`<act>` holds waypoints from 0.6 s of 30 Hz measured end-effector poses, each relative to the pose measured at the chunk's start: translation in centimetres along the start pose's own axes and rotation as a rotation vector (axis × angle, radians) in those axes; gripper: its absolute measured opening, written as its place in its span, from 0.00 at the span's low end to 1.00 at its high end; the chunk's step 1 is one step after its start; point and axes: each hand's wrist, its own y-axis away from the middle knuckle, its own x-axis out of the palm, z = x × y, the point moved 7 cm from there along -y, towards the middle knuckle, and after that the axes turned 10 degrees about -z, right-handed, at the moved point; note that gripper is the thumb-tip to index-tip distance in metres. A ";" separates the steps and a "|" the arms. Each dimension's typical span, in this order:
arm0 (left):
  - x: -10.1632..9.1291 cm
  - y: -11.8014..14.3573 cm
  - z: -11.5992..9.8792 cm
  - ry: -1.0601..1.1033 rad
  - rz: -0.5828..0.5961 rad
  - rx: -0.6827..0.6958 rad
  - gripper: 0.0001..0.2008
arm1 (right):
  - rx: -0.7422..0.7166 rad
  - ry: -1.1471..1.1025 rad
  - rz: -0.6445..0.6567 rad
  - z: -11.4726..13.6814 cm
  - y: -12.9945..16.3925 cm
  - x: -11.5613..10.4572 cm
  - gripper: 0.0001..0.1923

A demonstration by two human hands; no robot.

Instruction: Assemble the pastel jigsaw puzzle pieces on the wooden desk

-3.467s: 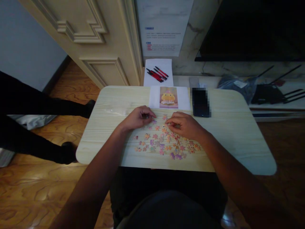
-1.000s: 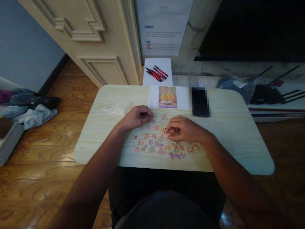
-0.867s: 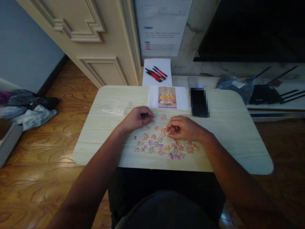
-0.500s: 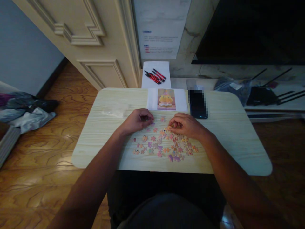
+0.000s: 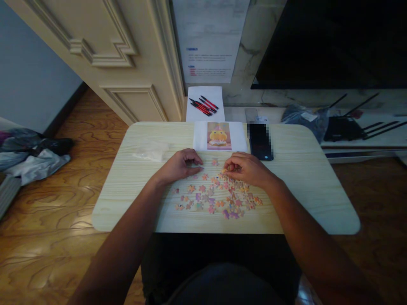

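Loose jigsaw puzzle pieces (image 5: 211, 208) in pink, orange and purple are scattered over the middle of the table. My left hand (image 5: 182, 165) rests at the left of the scatter, thumb and forefinger apart, with nothing visible between them. My right hand (image 5: 246, 168) is over the upper right of the pile, fingertips pinched around an orange-yellow puzzle piece (image 5: 225, 170), which they partly cover. One pink piece (image 5: 215, 162) lies alone between the two hands. Behind them is a paper sheet (image 5: 239, 135) with a printed picture of a yellow figure (image 5: 218, 134).
The pale wooden table (image 5: 314, 190) has rounded corners. A clear plastic bag (image 5: 151, 150) lies at its left, a dark phone (image 5: 261, 142) at the back right. Red and black pens (image 5: 204, 106) rest on white paper beyond the far edge. A router (image 5: 343, 128) stands on a low shelf.
The view has shifted slightly, so the table appears lower. My left thumb and forefinger have spread a little wider. My right hand keeps its pinch in nearly the same place.
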 end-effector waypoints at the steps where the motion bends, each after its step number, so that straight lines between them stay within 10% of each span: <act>1: 0.0 0.0 0.0 -0.004 0.003 0.000 0.06 | 0.000 0.007 -0.003 -0.1 0.0 0.0 0.07; 18: -0.3 -0.1 0.4 0.036 -0.022 -0.057 0.06 | -0.004 -0.106 -0.001 0.1 0.3 -0.1 0.05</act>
